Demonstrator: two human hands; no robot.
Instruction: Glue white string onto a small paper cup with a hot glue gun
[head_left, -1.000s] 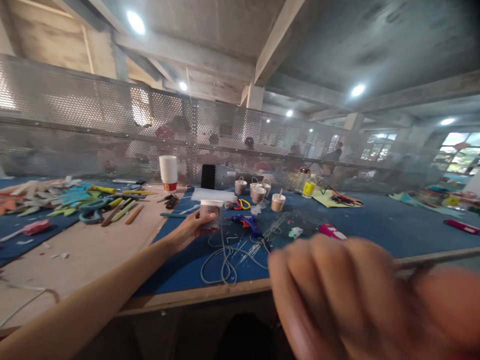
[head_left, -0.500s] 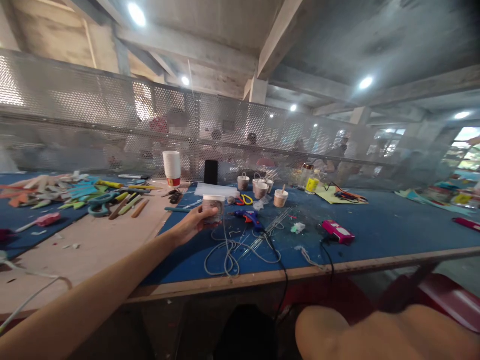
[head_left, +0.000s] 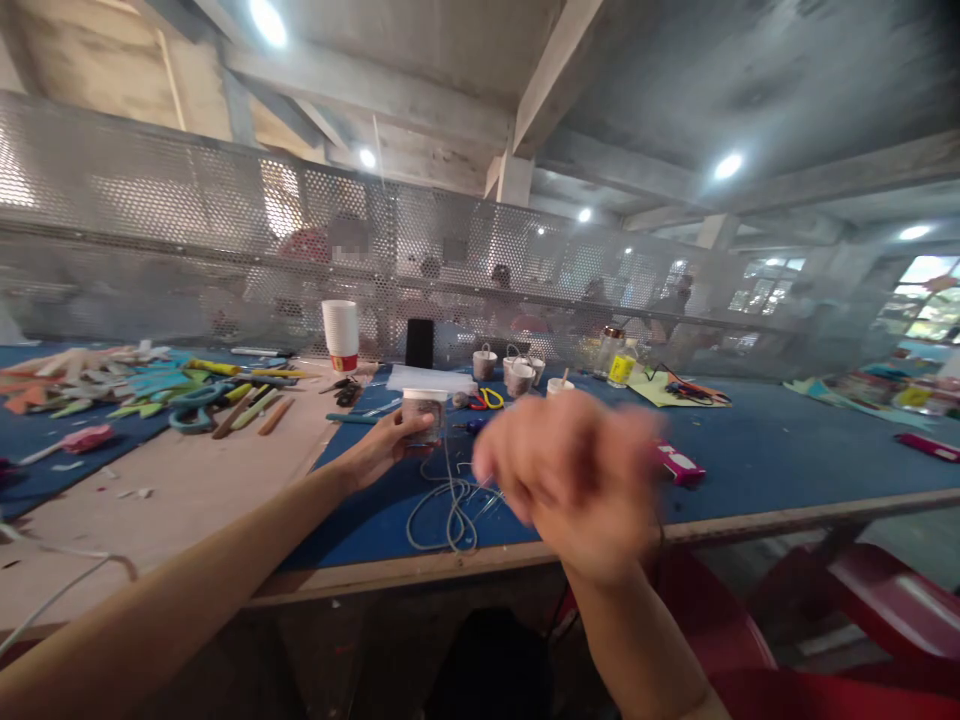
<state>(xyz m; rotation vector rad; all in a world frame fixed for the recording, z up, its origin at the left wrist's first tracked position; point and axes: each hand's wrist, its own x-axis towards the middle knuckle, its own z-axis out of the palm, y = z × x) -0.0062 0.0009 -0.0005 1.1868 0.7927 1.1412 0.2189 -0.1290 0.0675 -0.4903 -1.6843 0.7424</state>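
Note:
My left hand (head_left: 382, 448) is stretched out over the blue table (head_left: 750, 450), its fingers wrapped round a small cup (head_left: 424, 413) with a white rim that stands on the mat. A loose grey cord (head_left: 448, 505) trails from the cup toward the table's front edge. My right hand (head_left: 577, 478) is raised in front of the table, smeared by motion, so its fingers cannot be read. It hides the blue glue gun seen earlier.
A stack of white paper cups (head_left: 340, 335), a black phone (head_left: 419, 343), several small cups (head_left: 517, 375), a bottle (head_left: 619, 368) and a pink tool (head_left: 679, 463) lie on the table. Coloured sticks and scissors (head_left: 187, 400) lie left. A perforated metal screen (head_left: 225, 240) backs the table. Red stool (head_left: 885, 600) at right.
My right hand dropped low out of the way, then rose again in front of the table's middle. My left hand kept hold of the small cup.

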